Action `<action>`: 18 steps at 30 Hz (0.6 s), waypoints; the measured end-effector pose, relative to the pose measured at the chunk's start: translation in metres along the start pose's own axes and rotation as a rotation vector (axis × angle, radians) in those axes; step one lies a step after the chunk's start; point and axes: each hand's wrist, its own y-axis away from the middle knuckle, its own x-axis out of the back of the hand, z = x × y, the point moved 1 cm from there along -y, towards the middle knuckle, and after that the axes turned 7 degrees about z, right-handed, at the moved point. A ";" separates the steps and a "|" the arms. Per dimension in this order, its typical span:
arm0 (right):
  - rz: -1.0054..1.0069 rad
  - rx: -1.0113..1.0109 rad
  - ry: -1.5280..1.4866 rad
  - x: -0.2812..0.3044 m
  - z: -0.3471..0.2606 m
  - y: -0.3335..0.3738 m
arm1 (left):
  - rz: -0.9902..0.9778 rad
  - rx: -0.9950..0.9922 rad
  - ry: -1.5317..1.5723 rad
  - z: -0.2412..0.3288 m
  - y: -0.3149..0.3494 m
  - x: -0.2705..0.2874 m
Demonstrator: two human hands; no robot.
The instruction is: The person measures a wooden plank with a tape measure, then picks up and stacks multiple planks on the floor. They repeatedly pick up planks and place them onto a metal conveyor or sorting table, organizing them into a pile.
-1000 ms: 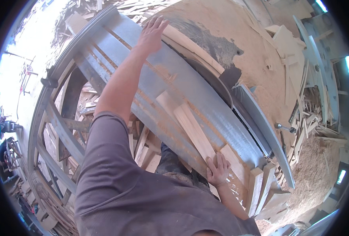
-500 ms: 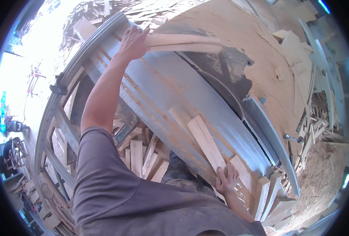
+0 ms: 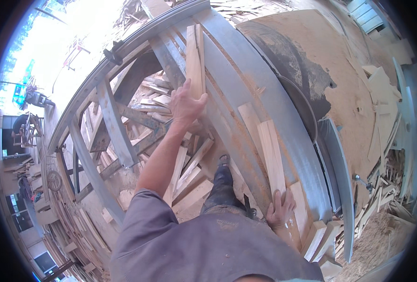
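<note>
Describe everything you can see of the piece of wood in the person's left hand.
The piece of wood is pale, long and straight-sided, with a dark line running lengthwise, perhaps a crack or a seam. The left hand holds its near end; its far end points away from the person. It is over the slotted grey metal table, though whether it touches the top is hard to tell.

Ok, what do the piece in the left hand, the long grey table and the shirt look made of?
Piece: likely bare wood; pale tan, with a dark lengthwise line.
Table: probably bare metal; smooth grey with a dull sheen, though paint can't be ruled out.
Shirt: seemingly matte fabric, creased at the sleeve.
</note>
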 end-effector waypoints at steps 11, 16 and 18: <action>0.169 -0.137 -0.351 0.040 0.015 0.037 | 0.310 0.159 0.723 0.086 0.251 0.032; 0.391 -0.191 -0.470 0.143 0.063 0.175 | -0.251 0.024 0.770 0.168 0.461 0.040; 0.546 -0.321 -0.428 0.186 0.087 0.260 | -0.606 -0.253 0.598 0.245 0.547 0.068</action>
